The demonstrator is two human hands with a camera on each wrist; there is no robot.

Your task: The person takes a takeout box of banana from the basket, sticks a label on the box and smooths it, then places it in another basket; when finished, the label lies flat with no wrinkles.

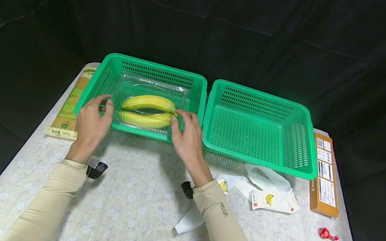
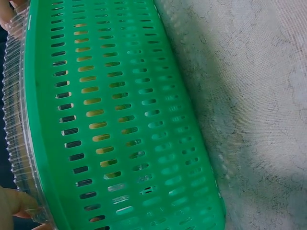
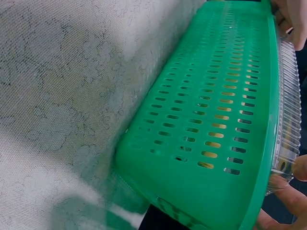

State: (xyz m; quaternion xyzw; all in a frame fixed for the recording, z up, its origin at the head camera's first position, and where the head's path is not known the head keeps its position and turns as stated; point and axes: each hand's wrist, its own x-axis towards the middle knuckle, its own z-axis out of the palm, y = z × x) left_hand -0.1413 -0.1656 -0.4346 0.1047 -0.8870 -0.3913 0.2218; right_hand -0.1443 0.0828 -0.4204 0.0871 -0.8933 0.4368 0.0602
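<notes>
A clear plastic box (image 1: 152, 83) with ribbed sides sits in the left green basket (image 1: 156, 67), with two yellow bananas (image 1: 149, 101) showing through it. My left hand (image 1: 94, 121) pinches the box at its front left corner. At the front right corner my right hand (image 1: 188, 138) grips it between thumb and fingers, close to the banana stems. Both wrist views show the ribbed side (image 2: 14, 110) of the box standing above the basket's front rim. Through the basket's slots the yellow of the bananas shows.
Another green basket (image 1: 246, 131) stands to the right. A yellow-green 500 g food packet (image 1: 70, 108) lies left of the baskets. White wrapping with banana pictures (image 1: 274, 200) lies in front of the right basket. An orange box (image 1: 325, 174) and a red lollipop (image 1: 324, 233) are far right.
</notes>
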